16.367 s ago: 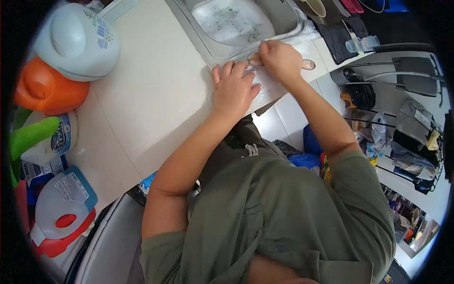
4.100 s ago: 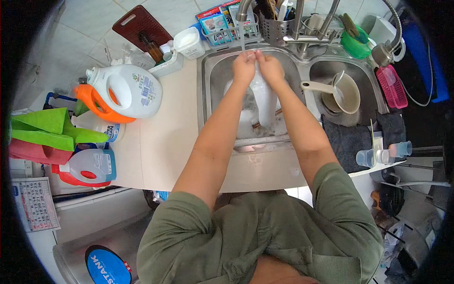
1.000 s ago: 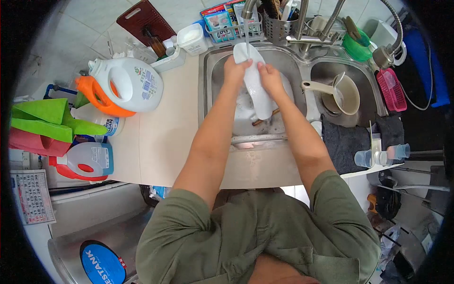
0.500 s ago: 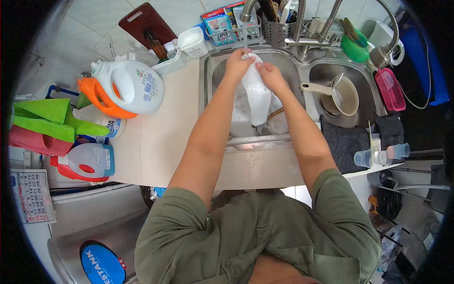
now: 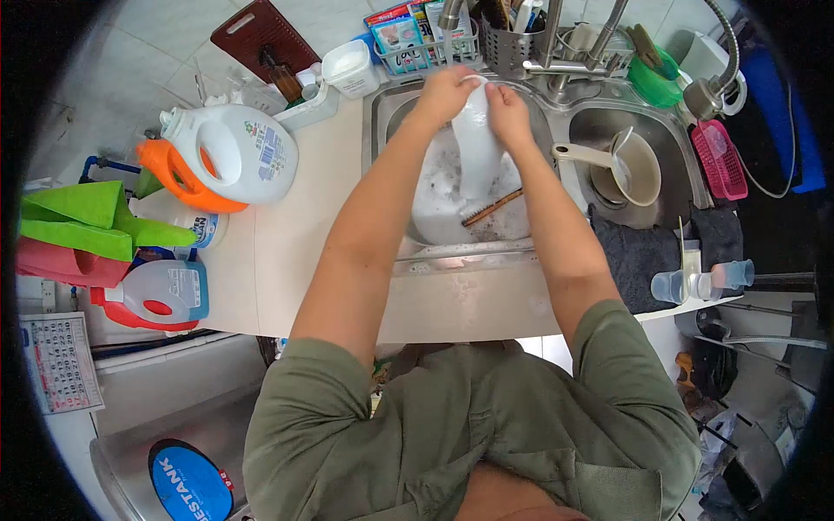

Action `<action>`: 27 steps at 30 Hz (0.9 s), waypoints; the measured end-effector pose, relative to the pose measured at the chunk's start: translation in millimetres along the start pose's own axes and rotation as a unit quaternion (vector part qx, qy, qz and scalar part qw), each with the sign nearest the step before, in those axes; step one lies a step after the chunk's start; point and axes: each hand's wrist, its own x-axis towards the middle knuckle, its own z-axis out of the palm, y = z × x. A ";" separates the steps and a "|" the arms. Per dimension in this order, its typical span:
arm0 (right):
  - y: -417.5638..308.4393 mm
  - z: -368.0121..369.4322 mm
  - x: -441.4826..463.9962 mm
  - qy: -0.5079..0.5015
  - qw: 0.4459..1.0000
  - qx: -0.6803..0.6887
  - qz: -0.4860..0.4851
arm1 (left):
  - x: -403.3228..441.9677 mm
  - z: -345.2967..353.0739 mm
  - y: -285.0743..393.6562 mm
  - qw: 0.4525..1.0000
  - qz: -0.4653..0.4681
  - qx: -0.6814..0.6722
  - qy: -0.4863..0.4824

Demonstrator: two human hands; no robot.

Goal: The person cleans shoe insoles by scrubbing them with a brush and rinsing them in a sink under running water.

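Note:
A long, wet, sock-shaped white cloth hangs over the left sink basin. My left hand pinches its upper end from the left, slightly blurred. On the other side, my right hand grips the same end with closed fingers. The cloth's lower end reaches down to sudsy water. A brush with a brown handle lies slanted in the suds below the cloth, apart from both hands. Above my left hand is a faucet spout.
A beige pan stands in the right basin. Detergent jugs line the counter's left side. Dark cloth and small plastic cups lie at the right front. A flexible faucet hangs over the right basin.
Both hands have moved up with the white cloth, my right hand also slightly rightward. The brush, mostly hidden before, now shows more fully in the suds.

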 end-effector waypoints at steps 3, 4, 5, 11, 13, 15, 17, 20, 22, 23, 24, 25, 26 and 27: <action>-0.6 -13.1 2.3 -0.087 0.991 0.100 0.039 | 2.9 -10.6 5.2 0.995 -0.003 0.097 -0.031; -3.2 -15.5 2.0 -0.143 0.980 0.123 0.058 | 1.6 -13.8 10.1 0.995 -0.002 0.098 -0.031; -6.1 -14.5 1.1 -0.143 0.980 0.124 0.057 | -1.6 -17.1 15.3 0.990 -0.035 0.136 -0.028; -26.9 -9.8 -7.3 -0.184 0.961 0.196 0.072 | -8.2 -30.4 2.9 0.982 -0.185 0.016 -0.022; -42.2 -11.9 -10.2 -0.211 0.952 0.186 0.119 | -9.6 -39.4 -3.6 0.980 -0.189 -0.053 -0.014; -44.3 -1.9 -4.0 -0.189 0.956 0.193 0.116 | -10.4 -46.5 -11.9 0.937 -0.281 -0.206 -0.021; -46.8 9.2 4.7 -0.169 0.958 0.203 0.112 | -13.1 -46.5 -22.1 0.927 -0.271 -0.259 -0.018; -51.0 19.8 12.8 -0.156 0.985 0.073 0.005 | -13.4 -48.0 -22.6 0.903 -0.264 -0.340 -0.004; -47.4 24.0 16.5 -0.161 0.984 0.064 -0.041 | -12.3 -53.7 -21.7 0.891 -0.267 -0.367 0.011; -43.9 24.6 16.4 -0.162 0.984 0.063 -0.043 | -11.3 -57.0 -21.7 0.883 -0.256 -0.393 0.019; -42.4 23.3 13.8 -0.184 0.976 0.102 -0.045 | -10.6 -57.5 -22.9 0.873 -0.246 -0.420 0.026; -40.4 21.0 11.2 -0.206 0.967 0.142 -0.046 | -10.1 -55.8 -23.5 0.873 -0.246 -0.421 0.026; -38.4 17.2 9.3 -0.204 0.967 0.142 -0.046 | -8.8 -53.9 -23.9 0.880 -0.248 -0.405 0.028; -39.8 12.1 3.7 -0.224 0.954 0.201 0.011 | -8.7 -53.8 -21.3 0.886 -0.251 -0.388 0.029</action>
